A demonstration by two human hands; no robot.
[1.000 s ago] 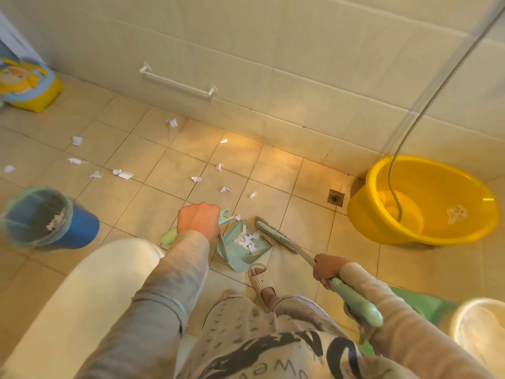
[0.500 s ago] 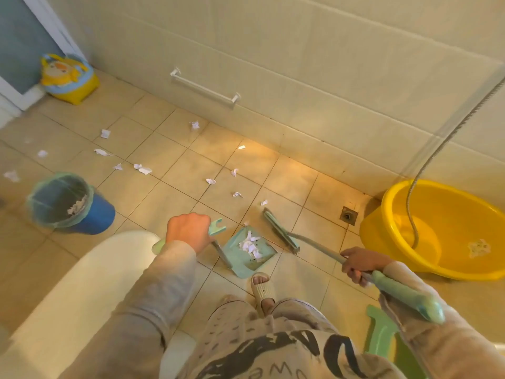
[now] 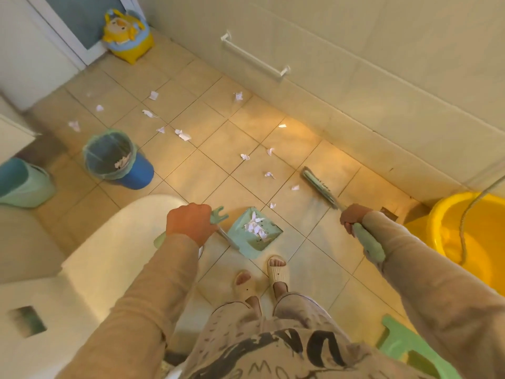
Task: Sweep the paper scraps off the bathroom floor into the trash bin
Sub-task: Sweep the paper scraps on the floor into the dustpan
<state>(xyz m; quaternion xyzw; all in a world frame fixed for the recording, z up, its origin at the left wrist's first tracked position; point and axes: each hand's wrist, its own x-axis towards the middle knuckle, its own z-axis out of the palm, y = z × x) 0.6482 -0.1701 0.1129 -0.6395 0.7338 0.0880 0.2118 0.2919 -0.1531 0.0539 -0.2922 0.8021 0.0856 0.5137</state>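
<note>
My left hand [image 3: 190, 224] grips the handle of a pale green dustpan [image 3: 252, 233] resting on the tiled floor just ahead of my feet; white paper scraps lie in its tray. My right hand [image 3: 352, 217] holds the green broom handle, and the broom head [image 3: 318, 187] touches the floor to the right of the dustpan. Several paper scraps [image 3: 269, 175] are scattered over the tiles between the broom and the blue trash bin [image 3: 114, 160], which has a green liner and some paper inside.
A white toilet [image 3: 90, 255] sits close on my left. A yellow basin [image 3: 470, 228] with a hose stands at the right wall. A teal bin [image 3: 21, 184] is far left, a yellow toy bucket [image 3: 127, 36] by the door, a green stool [image 3: 410, 348] near my right leg.
The view has swung left and back, bringing the door and the second bin into sight. The broom head has moved away from the dustpan toward the wall. The dustpan stays put.
</note>
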